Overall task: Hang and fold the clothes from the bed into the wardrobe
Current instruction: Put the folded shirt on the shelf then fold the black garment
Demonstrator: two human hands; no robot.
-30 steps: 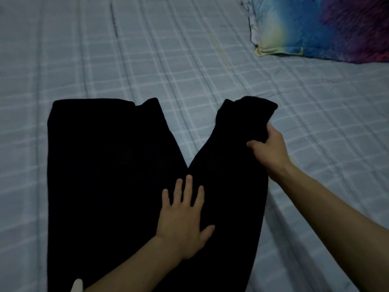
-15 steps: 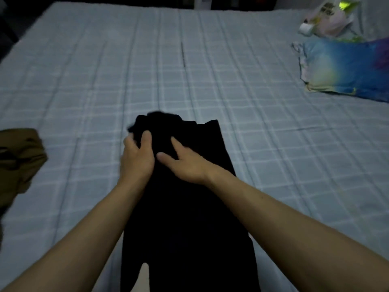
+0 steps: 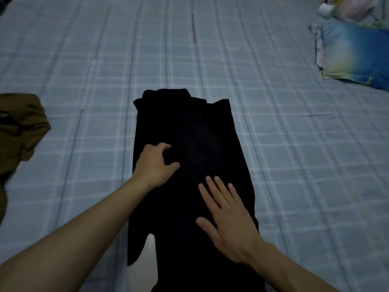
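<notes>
The bed, covered by a pale blue checked sheet, fills the view. A pair of black trousers lies flat on it in the middle, folded lengthwise into one long strip that runs from the near edge of the view away from the person; a small flap of the cloth sticks out at its near left side. A brown garment lies crumpled on the sheet at the left edge, well apart from the trousers. A blue and yellow pillow sits at the far right, with a pale plastic bag just beyond it. The right hand rests flat on the trousers, fingers straight and spread. The left hand rests on the trousers near their left edge, fingers curled; I cannot tell whether it pinches the cloth.
</notes>
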